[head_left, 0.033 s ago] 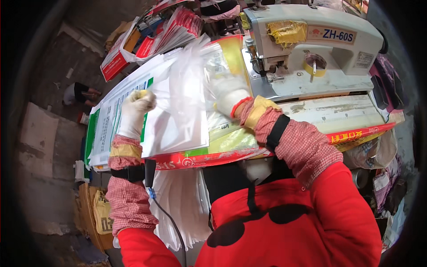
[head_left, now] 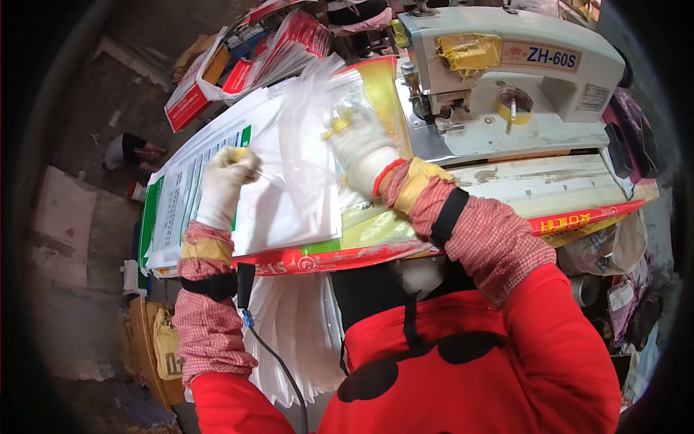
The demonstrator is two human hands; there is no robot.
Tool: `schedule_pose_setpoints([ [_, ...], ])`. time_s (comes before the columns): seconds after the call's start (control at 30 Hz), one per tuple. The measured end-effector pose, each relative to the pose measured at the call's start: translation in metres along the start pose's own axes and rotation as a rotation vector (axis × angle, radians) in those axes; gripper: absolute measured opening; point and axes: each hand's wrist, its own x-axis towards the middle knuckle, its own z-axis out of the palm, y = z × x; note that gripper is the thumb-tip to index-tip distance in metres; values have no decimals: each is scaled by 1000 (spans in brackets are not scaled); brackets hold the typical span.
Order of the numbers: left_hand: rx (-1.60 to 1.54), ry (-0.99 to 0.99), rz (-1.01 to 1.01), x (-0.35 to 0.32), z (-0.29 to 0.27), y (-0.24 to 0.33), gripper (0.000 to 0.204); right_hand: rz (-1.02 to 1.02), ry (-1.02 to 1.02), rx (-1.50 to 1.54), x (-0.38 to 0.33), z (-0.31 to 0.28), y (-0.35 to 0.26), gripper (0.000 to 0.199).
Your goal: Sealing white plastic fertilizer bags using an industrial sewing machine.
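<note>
My left hand, in a white glove with yellow tape on the fingers, is closed in a pinch on the edge of a thin clear plastic liner. This creased film stands up over a stack of white printed bags with green and blue print. To the right, my right hand, gloved and slightly blurred, hovers at the liner's right side with its fingers apart. Whether it touches the film cannot be made out. Beneath it lies a yellow-green plastic-covered surface.
A white sewing machine stands at right, with a tape roll on its bed. A box of folded red-and-white bags sits at the far left. White sheets hang below the table's red front edge. Another person is low at left.
My right hand has shifted slightly up and left and is less blurred. My left hand keeps its pinch on the liner and has barely moved.
</note>
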Motion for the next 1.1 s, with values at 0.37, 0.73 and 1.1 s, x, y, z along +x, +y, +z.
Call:
schedule_pose_setpoints([
  [0.37, 605, -82, 172, -115, -47, 31, 10, 444, -897, 2270, -25, 54, -45, 36],
  [0.73, 709, -1218, 441, -205, -21, 0, 23, 1319, -153, 2195, 13, 62, -24, 58],
  [1.1, 974, -684, 888, -68, 32, 84, 20, 890, -280, 1543, 4, 30, -58, 87],
])
